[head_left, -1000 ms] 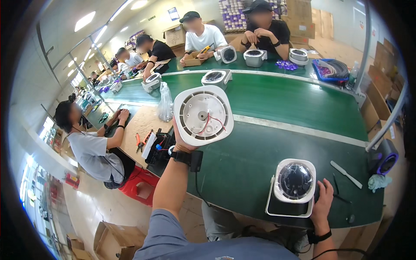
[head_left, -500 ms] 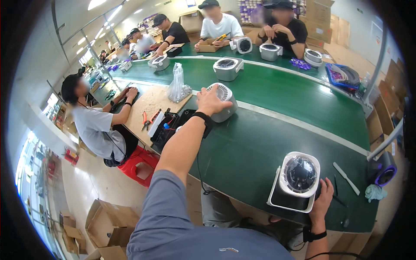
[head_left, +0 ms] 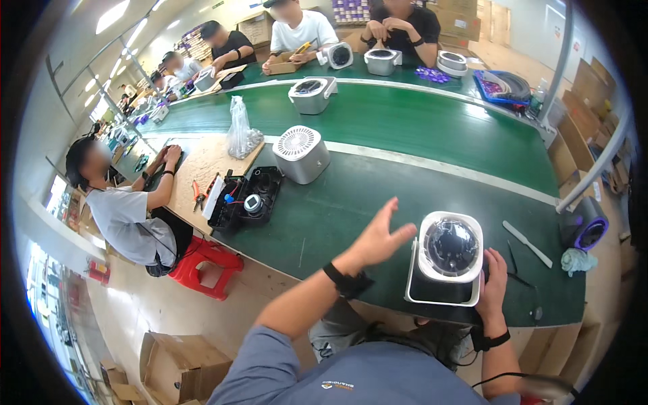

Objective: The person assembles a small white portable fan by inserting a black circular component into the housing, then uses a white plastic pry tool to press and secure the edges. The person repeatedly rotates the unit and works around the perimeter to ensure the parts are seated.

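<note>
The right hand (head_left: 493, 277) grips the right side of a white unit (head_left: 447, 260) with a dark glass dome on top, fingers curled round its edge; the unit sits on the green worktop (head_left: 418, 135) at its near edge. The left hand (head_left: 378, 236) hovers just left of the unit, open, fingers spread and pointing away from the person, holding nothing and not touching the unit. A black band sits on each wrist.

Farther from the unit, up and to the left, a white fan housing (head_left: 302, 154) with a round slotted top stands on the worktop. Left of that housing lies a black tray (head_left: 244, 198) with small parts inside, partly on a wooden board. A clear plastic bag (head_left: 240, 129) stands beyond the tray. To the right of the unit lie a flat white blade (head_left: 528, 243) and, past it, a crumpled teal cloth (head_left: 577, 260). Another white housing (head_left: 312, 94) rests well beyond the unit, toward the far edge of the worktop, where other people sit at work. A seated person in grey (head_left: 125, 209) leans on the board, left of the tray.
</note>
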Demonstrator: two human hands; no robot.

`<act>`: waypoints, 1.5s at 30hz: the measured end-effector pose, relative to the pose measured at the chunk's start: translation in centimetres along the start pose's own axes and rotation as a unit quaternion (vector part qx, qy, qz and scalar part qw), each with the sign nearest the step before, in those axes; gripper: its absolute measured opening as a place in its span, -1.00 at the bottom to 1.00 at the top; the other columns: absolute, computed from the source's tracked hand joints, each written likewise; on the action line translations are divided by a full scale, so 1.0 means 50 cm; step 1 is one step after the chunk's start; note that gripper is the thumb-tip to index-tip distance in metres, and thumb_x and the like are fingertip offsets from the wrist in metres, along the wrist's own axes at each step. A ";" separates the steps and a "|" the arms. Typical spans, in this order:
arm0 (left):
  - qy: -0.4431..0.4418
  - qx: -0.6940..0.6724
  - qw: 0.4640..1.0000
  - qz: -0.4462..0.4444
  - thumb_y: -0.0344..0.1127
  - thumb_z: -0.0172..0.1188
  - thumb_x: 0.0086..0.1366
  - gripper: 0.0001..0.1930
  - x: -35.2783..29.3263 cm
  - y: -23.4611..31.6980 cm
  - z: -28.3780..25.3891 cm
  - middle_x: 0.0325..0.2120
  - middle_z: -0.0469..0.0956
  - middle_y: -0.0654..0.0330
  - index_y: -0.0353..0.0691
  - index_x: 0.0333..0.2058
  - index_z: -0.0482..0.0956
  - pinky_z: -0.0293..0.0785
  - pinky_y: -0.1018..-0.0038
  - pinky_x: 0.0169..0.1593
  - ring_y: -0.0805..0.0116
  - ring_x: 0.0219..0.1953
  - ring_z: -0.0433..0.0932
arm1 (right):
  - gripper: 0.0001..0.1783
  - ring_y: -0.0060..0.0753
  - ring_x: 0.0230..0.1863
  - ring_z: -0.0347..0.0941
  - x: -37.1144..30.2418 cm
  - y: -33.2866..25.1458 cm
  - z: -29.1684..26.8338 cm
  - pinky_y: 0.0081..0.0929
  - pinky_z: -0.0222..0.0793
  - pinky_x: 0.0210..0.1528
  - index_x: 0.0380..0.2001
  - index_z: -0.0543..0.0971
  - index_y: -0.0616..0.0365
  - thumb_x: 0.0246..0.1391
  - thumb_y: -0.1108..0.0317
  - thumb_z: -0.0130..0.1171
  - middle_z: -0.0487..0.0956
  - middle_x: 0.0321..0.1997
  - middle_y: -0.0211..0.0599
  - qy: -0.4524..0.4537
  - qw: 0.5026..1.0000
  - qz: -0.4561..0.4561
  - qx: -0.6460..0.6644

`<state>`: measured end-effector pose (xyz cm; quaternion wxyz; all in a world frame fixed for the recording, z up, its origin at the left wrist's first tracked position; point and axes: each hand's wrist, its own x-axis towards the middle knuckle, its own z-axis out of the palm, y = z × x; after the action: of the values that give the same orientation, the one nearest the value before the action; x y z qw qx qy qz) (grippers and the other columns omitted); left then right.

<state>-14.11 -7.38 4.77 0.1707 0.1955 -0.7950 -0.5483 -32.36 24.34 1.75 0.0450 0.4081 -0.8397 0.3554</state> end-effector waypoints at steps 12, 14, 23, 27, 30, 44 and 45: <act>-0.048 -0.232 0.969 0.065 -0.20 0.38 0.34 0.05 -0.120 0.065 0.107 0.50 0.23 -0.04 -0.38 0.62 -0.09 0.10 0.25 0.58 0.14 0.53 0.23 | 0.04 -0.10 0.77 -0.16 -0.064 -0.099 0.007 -0.24 -0.28 0.72 0.66 -0.21 0.42 0.32 0.29 0.07 -0.08 0.78 0.09 -0.105 0.892 0.000 0.441; -0.035 -0.247 0.966 0.062 -0.17 0.38 0.32 0.11 -0.142 0.061 0.121 0.54 0.16 -0.05 -0.34 0.63 -0.16 0.09 0.22 0.58 0.13 0.55 0.20 | 0.09 -0.09 0.77 -0.15 -0.069 -0.104 -0.001 -0.22 -0.27 0.72 0.67 -0.23 0.41 0.28 0.28 0.11 -0.06 0.77 0.10 -0.107 0.883 -0.017 0.456; -0.015 -0.249 0.967 0.047 -0.16 0.41 0.27 0.15 -0.160 0.053 0.130 0.52 0.18 -0.02 -0.30 0.64 -0.18 0.15 0.21 0.56 0.14 0.53 0.24 | 0.12 -0.05 0.75 -0.09 -0.076 -0.085 0.007 -0.20 -0.24 0.71 0.66 -0.19 0.44 0.31 0.18 0.20 0.02 0.74 0.15 -0.105 0.885 -0.037 0.452; -0.006 -0.227 0.973 0.048 -0.14 0.43 0.27 0.15 -0.169 0.056 0.125 0.51 0.22 -0.02 -0.31 0.63 -0.15 0.19 0.20 0.54 0.14 0.51 0.27 | 0.14 -0.03 0.73 -0.02 -0.076 -0.083 0.013 -0.19 -0.18 0.70 0.65 -0.16 0.44 0.31 0.11 0.24 0.07 0.72 0.17 -0.100 0.881 -0.046 0.460; -0.007 -0.221 0.974 0.043 -0.16 0.41 0.28 0.11 -0.170 0.068 0.124 0.50 0.23 -0.02 -0.33 0.62 -0.11 0.20 0.20 0.53 0.15 0.50 0.29 | 0.13 -0.02 0.72 0.02 -0.072 -0.087 0.008 -0.19 -0.14 0.69 0.65 -0.14 0.43 0.31 0.10 0.23 0.09 0.71 0.17 -0.098 0.882 -0.049 0.458; 0.090 0.164 0.976 0.115 -0.23 0.48 0.22 -0.12 -0.179 0.132 0.098 0.53 0.20 -0.16 -0.23 0.48 0.28 0.08 0.03 0.57 -0.08 0.57 0.14 | -0.10 0.12 0.65 0.18 -0.056 -0.072 0.025 -0.13 0.06 0.65 0.57 0.24 0.34 0.23 0.21 0.19 0.24 0.63 0.19 -0.054 0.916 -0.037 0.397; 0.084 0.224 0.959 0.150 -0.22 0.47 0.21 -0.15 -0.180 0.159 0.090 0.52 0.24 -0.15 -0.18 0.45 0.32 0.09 -0.01 0.56 -0.08 0.57 0.15 | -0.11 0.12 0.65 0.19 -0.055 -0.075 0.025 -0.13 0.07 0.64 0.57 0.25 0.35 0.24 0.21 0.19 0.25 0.63 0.19 -0.052 0.915 -0.039 0.399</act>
<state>-9.50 3.27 10.16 0.2690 0.1528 -0.9005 -0.3057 -27.56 23.77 1.91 -0.1519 0.4426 -0.6127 0.6369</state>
